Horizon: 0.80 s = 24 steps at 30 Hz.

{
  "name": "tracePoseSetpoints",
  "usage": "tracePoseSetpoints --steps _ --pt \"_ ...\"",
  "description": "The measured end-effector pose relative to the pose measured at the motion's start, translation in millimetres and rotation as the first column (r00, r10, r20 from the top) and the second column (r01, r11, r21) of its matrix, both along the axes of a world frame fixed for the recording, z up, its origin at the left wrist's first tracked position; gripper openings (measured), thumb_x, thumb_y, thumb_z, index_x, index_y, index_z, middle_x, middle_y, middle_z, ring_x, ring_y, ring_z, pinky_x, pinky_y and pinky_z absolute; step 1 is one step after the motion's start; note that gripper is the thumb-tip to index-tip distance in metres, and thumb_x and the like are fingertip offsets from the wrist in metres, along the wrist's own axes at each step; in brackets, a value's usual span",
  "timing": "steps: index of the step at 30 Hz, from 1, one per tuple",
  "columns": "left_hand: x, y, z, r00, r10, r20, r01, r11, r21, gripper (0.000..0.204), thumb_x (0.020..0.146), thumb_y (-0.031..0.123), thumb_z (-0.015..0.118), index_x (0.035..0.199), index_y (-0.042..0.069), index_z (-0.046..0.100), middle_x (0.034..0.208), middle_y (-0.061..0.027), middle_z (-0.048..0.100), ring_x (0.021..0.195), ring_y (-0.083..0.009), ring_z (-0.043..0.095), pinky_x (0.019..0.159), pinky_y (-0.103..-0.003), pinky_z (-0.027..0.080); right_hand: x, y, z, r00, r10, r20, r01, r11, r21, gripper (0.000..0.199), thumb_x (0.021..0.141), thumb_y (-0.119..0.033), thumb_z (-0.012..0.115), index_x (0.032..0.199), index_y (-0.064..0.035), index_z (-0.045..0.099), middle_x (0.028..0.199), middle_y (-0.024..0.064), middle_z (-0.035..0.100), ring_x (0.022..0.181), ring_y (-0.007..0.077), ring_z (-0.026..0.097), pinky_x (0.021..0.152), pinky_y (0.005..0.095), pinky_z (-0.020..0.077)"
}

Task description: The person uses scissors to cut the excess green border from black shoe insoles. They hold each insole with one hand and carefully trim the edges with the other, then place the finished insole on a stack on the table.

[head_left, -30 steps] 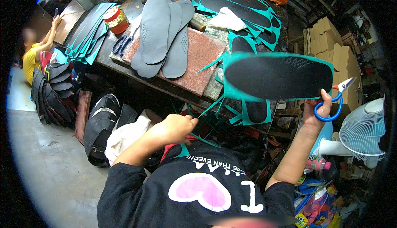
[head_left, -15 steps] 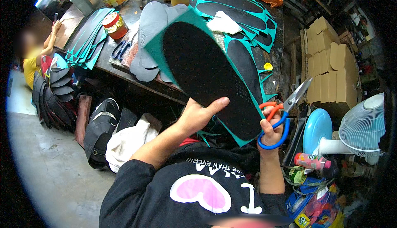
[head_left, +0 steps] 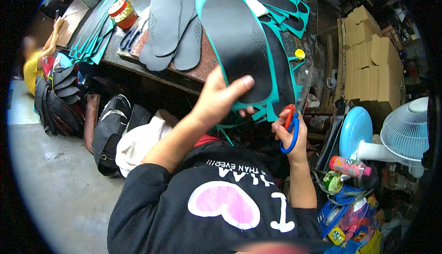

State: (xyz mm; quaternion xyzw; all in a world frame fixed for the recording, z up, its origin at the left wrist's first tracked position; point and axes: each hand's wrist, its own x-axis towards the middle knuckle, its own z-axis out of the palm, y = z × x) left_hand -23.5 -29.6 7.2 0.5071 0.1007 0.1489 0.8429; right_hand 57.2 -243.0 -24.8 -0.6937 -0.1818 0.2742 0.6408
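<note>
My left hand grips a black insole with a teal fabric border, its thumb lying on the black face near the lower end. The piece stands roughly upright over the table edge. Jagged teal strips stick out at its lower right. A pair of scissors with one red and one blue handle is in my right hand, just below and right of the insole. Their blades point upward and are blurred, so I cannot tell how far apart they are. Behind the held piece lies another teal-edged black insole.
Several grey insoles lie on the table, beside dark-handled scissors and a red-lidded jar. Teal-edged sheets are stacked at left. Cartons and a fan stand right. A person in yellow is far left.
The insole in my left hand has swung from a leftward slant to nearly upright. My right hand has turned the scissors, bringing the blades from up-right to nearly straight up. The view has shifted slightly.
</note>
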Motion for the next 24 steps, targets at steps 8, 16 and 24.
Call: tracePoseSetpoints --steps 8,16,24 --pt "9.9 -0.4 -0.9 0.995 0.063 -0.073 -0.059 0.997 0.057 0.045 0.085 0.01 0.066 0.121 0.004 0.039 0.092 -0.01 0.064 0.061 -0.0156 0.065 0.044 -0.022 0.049 -6.1 -18.8 -0.3 0.899 0.425 -0.105 -0.428 0.904 -0.001 0.1 0.074 -0.083 0.04 0.121 0.0045 0.048 0.078 0.004 0.055 0.068 0.0126 0.055 0.064 0.0244 0.0433" --pt "8.2 -15.6 -12.2 1.0 0.02 0.016 -0.019 0.999 -0.03 0.038 0.086 0.009 0.063 0.119 0.002 0.043 0.087 -0.0094 0.064 0.06 -0.014 0.064 0.045 -0.022 0.05 -12.0 -9.2 9.3 0.847 0.514 -0.137 -0.509 0.858 0.07 0.116 0.066 -0.092 0.028 0.125 0.0065 0.042 0.08 0.0024 0.053 0.07 0.0114 0.053 0.062 0.0211 0.0405" --pt "6.4 -11.8 -9.8 0.999 0.024 0.027 -0.023 0.999 -0.033 0.036 0.086 0.009 0.064 0.116 0.002 0.045 0.087 -0.0093 0.064 0.059 -0.0141 0.063 0.046 -0.023 0.051 -16.7 -15.9 15.1 0.846 0.423 -0.324 -0.391 0.906 0.162 0.089 0.066 -0.082 0.049 0.097 0.001 0.052 0.053 0.0 0.046 0.041 0.0068 0.043 0.039 0.0191 0.0359"
